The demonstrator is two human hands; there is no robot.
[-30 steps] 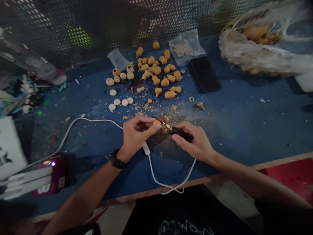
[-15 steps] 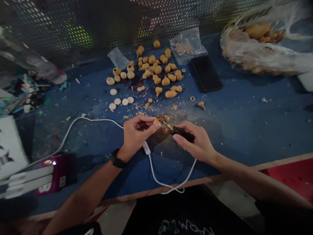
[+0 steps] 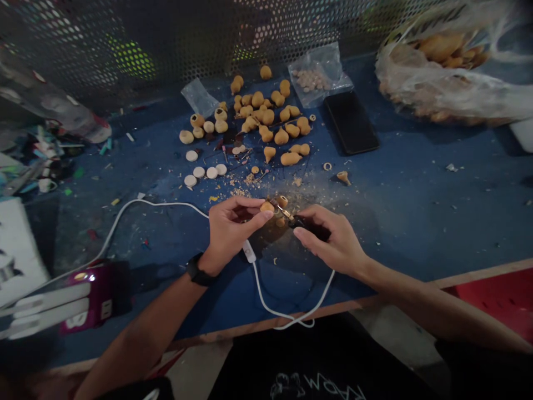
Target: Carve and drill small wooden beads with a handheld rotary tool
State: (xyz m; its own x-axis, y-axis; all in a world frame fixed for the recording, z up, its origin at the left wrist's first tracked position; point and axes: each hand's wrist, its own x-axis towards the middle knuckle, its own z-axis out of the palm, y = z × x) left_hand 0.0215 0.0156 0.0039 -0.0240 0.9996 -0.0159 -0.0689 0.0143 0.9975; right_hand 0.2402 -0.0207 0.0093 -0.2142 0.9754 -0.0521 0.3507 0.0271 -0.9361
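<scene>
Gourd, pinched by thumb and fingers of my left grip, midway between the surface's near and far edges. My right grip is wrapped round a black-handled tool. I judge tool work in hand; contact unclear. The next move calls for a steady pinch.

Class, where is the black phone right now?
In the head view, the phone lies right of centre, between the loose gourds and the large plastic bag.

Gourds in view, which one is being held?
The small gourd pinched between the left hand's thumb and fingers, facing the tool in the right hand. The other gourds in sight are in neither hand.
</scene>
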